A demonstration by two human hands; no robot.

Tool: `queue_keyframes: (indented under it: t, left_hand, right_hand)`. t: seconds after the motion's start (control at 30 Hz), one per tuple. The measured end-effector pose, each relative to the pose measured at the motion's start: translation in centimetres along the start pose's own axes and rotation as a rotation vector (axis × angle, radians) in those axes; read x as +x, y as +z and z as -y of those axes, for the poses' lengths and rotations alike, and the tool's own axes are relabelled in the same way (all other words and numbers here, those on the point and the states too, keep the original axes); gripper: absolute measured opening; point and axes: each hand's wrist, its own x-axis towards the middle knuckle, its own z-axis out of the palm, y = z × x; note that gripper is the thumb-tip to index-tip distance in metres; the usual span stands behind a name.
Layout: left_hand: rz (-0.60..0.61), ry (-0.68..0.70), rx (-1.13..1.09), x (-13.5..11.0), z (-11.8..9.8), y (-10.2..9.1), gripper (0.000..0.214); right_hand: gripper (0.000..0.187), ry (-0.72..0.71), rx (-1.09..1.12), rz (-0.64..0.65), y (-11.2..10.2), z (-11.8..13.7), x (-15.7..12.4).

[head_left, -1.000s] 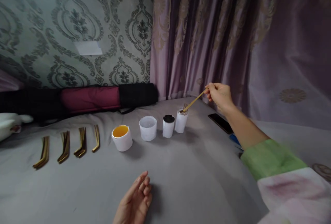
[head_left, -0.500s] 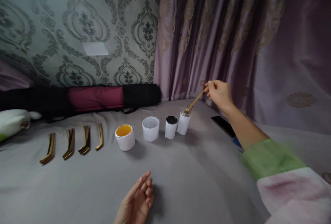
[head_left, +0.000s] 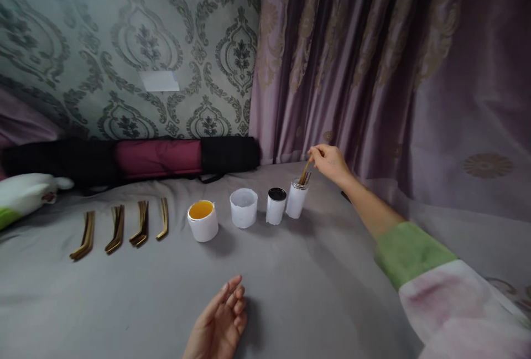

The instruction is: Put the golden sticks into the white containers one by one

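Observation:
My right hand [head_left: 329, 163] pinches the upper end of a thin gold-coloured stick [head_left: 306, 170]. The stick leans in the mouth of a tall white container [head_left: 295, 202] with a metal rim, where other thin sticks poke out. What its lower end looks like is hidden. My left hand [head_left: 222, 317] rests on the grey sheet, palm turned up, fingers loosely curled with nothing in them. Beside the tall container stand a white container with a black inside [head_left: 275, 212], a wide translucent white tub [head_left: 244, 216] and a white tub with a yellow-orange inside [head_left: 204, 228].
On the left, several bundles of bent gold-coloured sticks [head_left: 115, 230] lie in a row on the grey sheet [head_left: 136, 303]. A long black and maroon roll [head_left: 160, 157] lies along the wall. A white plush toy [head_left: 25, 196] is at far left; a purple curtain [head_left: 365, 71] hangs behind.
My right hand has come down and leftward, closer to the tall container, and the stick has sunk deeper and stands steeper. My left hand has stayed put. The view has shifted slightly.

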Motion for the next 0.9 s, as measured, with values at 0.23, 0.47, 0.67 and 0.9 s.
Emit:
queue_keyframes:
  t: [0.23,0.47,0.67,0.9]
  left_hand:
    - [0.009,0.0,-0.016,0.0,0.0,0.2,0.02]
    - [0.021,0.011,-0.003,0.0,0.0,0.0,0.02]
    - [0.019,0.01,0.011,0.0,0.0,0.0,0.019]
    - [0.029,0.004,0.011,0.0,0.0,-0.1,0.02]
  right_hand:
    - [0.025,0.033,-0.094,0.094,0.9,0.4,-0.4]
    - [0.024,0.04,-0.202,0.137,1.6,0.1,-0.6]
    - [0.023,0.013,-0.261,0.146,2.1,-1.0,-0.5]
    - [0.024,0.145,-0.105,0.199,3.0,-2.5,-0.5]
